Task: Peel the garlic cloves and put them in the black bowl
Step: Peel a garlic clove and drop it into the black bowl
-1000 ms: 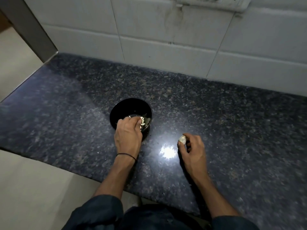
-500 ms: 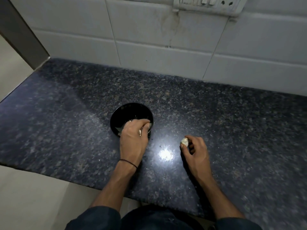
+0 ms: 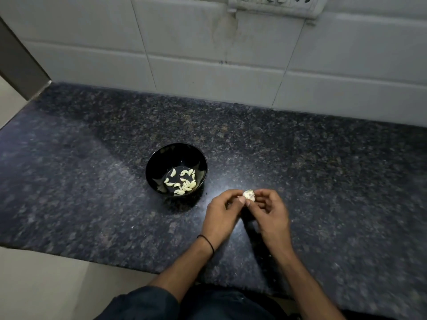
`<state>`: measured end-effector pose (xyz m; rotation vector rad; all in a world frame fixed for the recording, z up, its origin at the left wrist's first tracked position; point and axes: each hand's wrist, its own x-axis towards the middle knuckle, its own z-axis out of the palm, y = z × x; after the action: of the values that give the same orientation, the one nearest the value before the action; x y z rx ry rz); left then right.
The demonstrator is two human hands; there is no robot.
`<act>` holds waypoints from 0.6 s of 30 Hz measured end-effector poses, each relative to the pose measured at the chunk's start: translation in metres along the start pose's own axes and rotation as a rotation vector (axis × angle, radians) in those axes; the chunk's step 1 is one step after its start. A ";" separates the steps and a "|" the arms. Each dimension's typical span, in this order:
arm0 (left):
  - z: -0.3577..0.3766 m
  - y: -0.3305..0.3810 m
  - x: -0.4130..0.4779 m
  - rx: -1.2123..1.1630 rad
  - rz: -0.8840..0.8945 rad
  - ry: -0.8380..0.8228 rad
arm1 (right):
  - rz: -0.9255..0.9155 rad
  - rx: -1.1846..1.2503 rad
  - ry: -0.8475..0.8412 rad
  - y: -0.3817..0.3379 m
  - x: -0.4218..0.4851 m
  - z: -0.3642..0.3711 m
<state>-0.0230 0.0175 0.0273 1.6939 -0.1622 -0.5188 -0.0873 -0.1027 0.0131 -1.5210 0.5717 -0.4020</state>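
Fingers of the left hand were curled in, thumb and forefinger pinching the left side of a small papery garlic piece. The right hand pinched the same piece from the other side, its fingers bent round it. So the garlic sat right between the two sets of fingertips, held over the bench a little in from its near edge. A thin black band circled the left wrist.

From where I stood, pale floor showed at the far left, beyond the bench's left edge and below its near edge, which ran across in front of the person. A wide stretch of dark speckled stone lay between that left edge and the black bowl. The bowl stood upright just to the left of the hands and slightly farther back, near the left hand but not touching it. Peeled cloves lay in its bottom, most of them gathered toward the side nearer the hands.

Right of the hands the stone ran on to the edge of view. Behind it all rose the grey wall tiles, meeting the bench along its back edge, with a switch plate high up on them.
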 end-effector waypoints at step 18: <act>-0.003 -0.002 -0.003 -0.332 0.002 -0.074 | -0.002 0.046 -0.040 -0.011 -0.011 -0.003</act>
<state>-0.0246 0.0217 0.0262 1.3517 -0.1235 -0.5741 -0.0967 -0.0990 0.0250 -1.4824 0.5265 -0.3829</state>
